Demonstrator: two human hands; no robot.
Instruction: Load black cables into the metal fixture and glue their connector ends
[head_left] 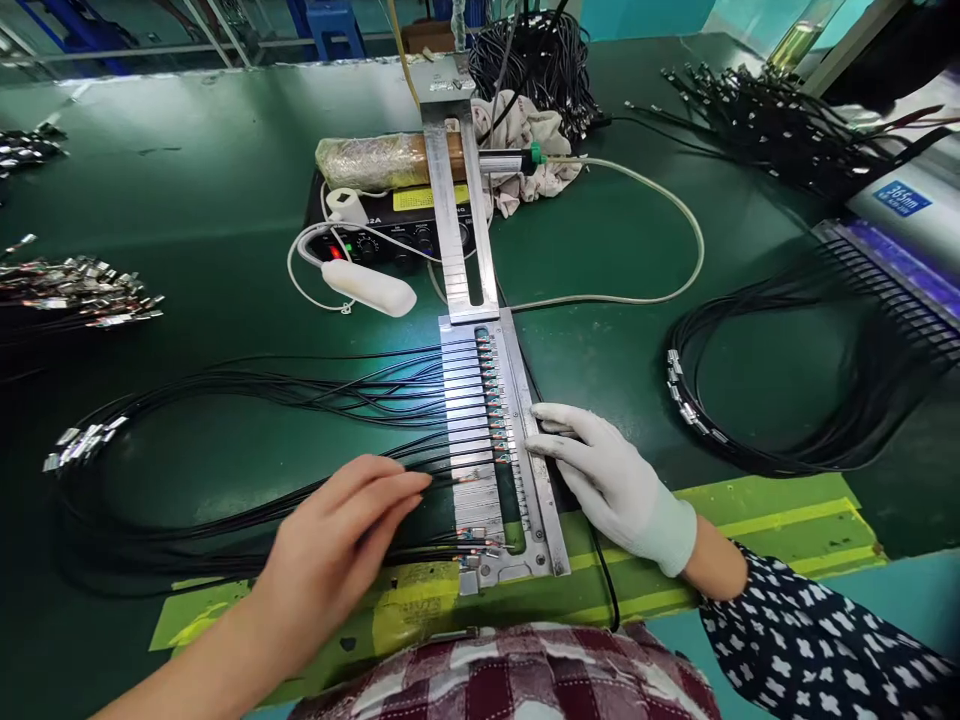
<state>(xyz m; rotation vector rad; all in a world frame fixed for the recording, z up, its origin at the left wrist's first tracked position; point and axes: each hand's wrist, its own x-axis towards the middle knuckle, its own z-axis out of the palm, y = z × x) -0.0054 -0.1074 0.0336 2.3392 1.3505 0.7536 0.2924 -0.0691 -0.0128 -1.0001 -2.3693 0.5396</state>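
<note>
A metal comb fixture [540, 500] lies on the green mat, with several thin black cables [300, 390] laid side by side in its slots from the left. My bare left hand [337, 545] pinches one black cable [439, 480] just left of the fixture, fingertips close together. My right hand [607, 480], in a white glove, rests flat on the fixture's right edge with fingers stretched out and holds nothing. The cables' wire ends [491, 400] show in the fixture's centre slot.
A long metal bar [457, 200] runs from the fixture to a black control box [390, 235] with a white handpiece [367, 288]. Coiled black cables [787, 400] lie at right, connector piles [75, 290] at left, a UV-lit unit [907, 260] far right.
</note>
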